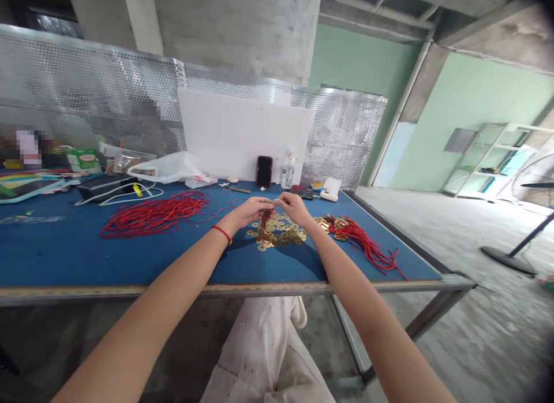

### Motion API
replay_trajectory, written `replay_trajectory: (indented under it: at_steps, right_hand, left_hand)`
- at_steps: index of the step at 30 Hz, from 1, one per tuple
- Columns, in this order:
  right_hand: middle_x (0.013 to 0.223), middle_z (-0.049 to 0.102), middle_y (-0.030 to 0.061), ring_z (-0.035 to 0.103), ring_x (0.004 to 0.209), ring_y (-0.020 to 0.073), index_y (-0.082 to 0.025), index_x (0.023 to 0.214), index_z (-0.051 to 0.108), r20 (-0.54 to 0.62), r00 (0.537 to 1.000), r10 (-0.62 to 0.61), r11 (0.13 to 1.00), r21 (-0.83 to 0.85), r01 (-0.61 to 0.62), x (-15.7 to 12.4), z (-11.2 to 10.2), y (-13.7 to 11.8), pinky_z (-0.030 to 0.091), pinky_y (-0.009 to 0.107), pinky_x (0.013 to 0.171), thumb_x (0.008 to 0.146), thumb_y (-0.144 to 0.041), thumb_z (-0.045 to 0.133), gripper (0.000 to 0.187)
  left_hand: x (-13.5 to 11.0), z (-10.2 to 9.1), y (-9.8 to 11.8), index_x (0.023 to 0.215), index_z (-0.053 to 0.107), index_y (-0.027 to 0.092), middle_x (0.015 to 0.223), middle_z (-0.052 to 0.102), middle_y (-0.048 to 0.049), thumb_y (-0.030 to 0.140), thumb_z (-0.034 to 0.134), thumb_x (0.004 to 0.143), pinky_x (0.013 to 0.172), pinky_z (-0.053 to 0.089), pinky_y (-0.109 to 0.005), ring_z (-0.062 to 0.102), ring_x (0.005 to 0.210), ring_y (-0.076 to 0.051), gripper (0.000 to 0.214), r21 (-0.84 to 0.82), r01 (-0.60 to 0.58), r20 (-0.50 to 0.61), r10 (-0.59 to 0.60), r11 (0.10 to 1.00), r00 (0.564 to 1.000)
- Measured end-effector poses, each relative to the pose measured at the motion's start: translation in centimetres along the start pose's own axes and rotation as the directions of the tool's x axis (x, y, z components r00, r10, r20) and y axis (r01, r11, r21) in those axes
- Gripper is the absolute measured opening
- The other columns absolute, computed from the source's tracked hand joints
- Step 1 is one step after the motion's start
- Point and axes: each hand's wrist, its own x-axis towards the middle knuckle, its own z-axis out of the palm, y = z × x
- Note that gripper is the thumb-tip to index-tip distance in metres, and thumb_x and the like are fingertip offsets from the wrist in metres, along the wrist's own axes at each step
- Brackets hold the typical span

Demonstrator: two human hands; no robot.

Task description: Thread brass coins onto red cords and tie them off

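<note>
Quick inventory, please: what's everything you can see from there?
Brass coins: many, gold, heaped mid-table
Short red cord: one, red, between the hands
Red cord bundle: one, red, left of coins
Red cords with coins: one bunch, red, right of heap
Phone: one, dark, back of table
Water bottle: one, clear, beside phone
Plastic bag: one, white, back left
Standing fan: one, dark, floor right
Left hand: one, bare, pinching short cord
Right hand: one, bare, beside short cord
</note>
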Motion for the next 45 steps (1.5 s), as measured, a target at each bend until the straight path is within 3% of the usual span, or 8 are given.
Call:
replay_trajectory:
  at_steps: [9,18,20,23,29,37,41,45]
  right_hand:
    - [0.061,0.050,-0.0018,0.041,0.060,0.0110,-0.018,0.064,0.049,-0.032,0.999,0.040,0.991,-0.124,-0.043,0.2,-0.1,0.8,0.027,0.023,0.057,0.083,-0.041,0.048,0.031]
    - [0.067,0.057,0.0005,0.045,0.062,0.0137,-0.019,0.068,0.055,-0.066,0.991,0.120,0.950,-0.284,-0.134,-0.2,-0.4,0.1,0.026,0.025,0.058,0.085,-0.038,0.051,0.026]
    - [0.072,0.060,0.0026,0.047,0.069,0.0160,-0.019,0.071,0.056,-0.114,0.990,0.083,0.934,-0.337,-0.117,-0.3,-0.4,0.0,0.029,0.026,0.062,0.085,-0.036,0.053,0.022]
    - [0.083,0.062,0.0053,0.050,0.081,0.0188,-0.019,0.078,0.057,-0.180,0.981,-0.068,0.928,-0.372,-0.004,-0.3,-0.6,-0.2,0.032,0.028,0.072,0.085,-0.032,0.054,0.015]
    - [0.089,0.063,0.0037,0.049,0.091,0.0197,-0.020,0.083,0.062,0.086,0.961,-0.265,0.882,-0.381,0.277,-0.6,-0.6,-0.7,0.031,0.031,0.082,0.081,-0.024,0.059,0.006]
    - [0.089,0.066,0.0050,0.051,0.088,0.0188,-0.018,0.088,0.067,0.182,0.971,-0.157,0.867,-0.445,0.223,-0.5,-0.5,-0.2,0.030,0.029,0.077,0.084,-0.029,0.059,0.013]
    - [0.083,0.067,0.0041,0.052,0.081,0.0166,-0.019,0.089,0.069,0.205,0.966,-0.159,0.860,-0.451,0.237,-0.3,-0.6,0.0,0.029,0.028,0.072,0.089,-0.028,0.053,0.018]
    - [0.082,0.068,0.0044,0.052,0.080,0.0162,-0.019,0.086,0.071,0.166,0.962,-0.217,0.881,-0.391,0.267,-0.2,-0.9,0.0,0.032,0.028,0.074,0.089,-0.027,0.054,0.019]
  left_hand:
    - [0.0,0.1,0.1,0.068,0.064,0.013,0.065,0.061,-0.0034,0.025,0.067,0.066,0.061,0.045,-0.026,0.055,0.061,-0.013,0.012,0.009,0.035,0.057,-0.036,0.999,0.998]
    - [-0.1,0.2,0.3,0.064,0.063,0.013,0.061,0.059,-0.0031,0.022,0.065,0.065,0.057,0.042,-0.025,0.053,0.057,-0.012,0.010,0.001,0.046,0.030,-0.046,0.999,0.999]
    - [-0.1,0.3,0.4,0.064,0.064,0.013,0.061,0.059,-0.0031,0.020,0.066,0.064,0.057,0.042,-0.025,0.053,0.057,-0.012,0.008,-0.002,0.047,0.000,-0.047,0.999,0.999]
    - [-0.2,0.4,0.5,0.062,0.062,0.013,0.059,0.059,-0.0029,0.018,0.064,0.064,0.058,0.042,-0.026,0.053,0.055,-0.012,0.006,-0.006,0.054,-0.039,-0.054,0.999,0.998]
    - [-0.1,0.1,0.5,0.057,0.059,0.012,0.056,0.056,-0.0031,0.015,0.060,0.064,0.055,0.039,-0.025,0.050,0.052,-0.012,0.008,-0.002,0.065,-0.061,-0.065,0.998,0.996]
    - [-0.1,-0.1,0.5,0.060,0.061,0.011,0.055,0.057,-0.0034,0.014,0.059,0.064,0.054,0.040,-0.024,0.051,0.052,-0.012,0.006,-0.014,0.122,-0.035,-0.122,0.992,0.992]
    - [-0.1,-0.2,0.5,0.060,0.061,0.010,0.055,0.057,-0.0028,0.016,0.062,0.063,0.055,0.041,-0.024,0.052,0.052,-0.011,0.006,-0.005,0.112,-0.089,-0.112,0.994,0.990]
    - [-0.1,-0.2,0.0,0.058,0.062,0.011,0.055,0.060,-0.0036,0.018,0.065,0.061,0.055,0.043,-0.025,0.054,0.053,-0.013,0.008,0.105,0.138,-0.135,-0.124,0.985,0.983]
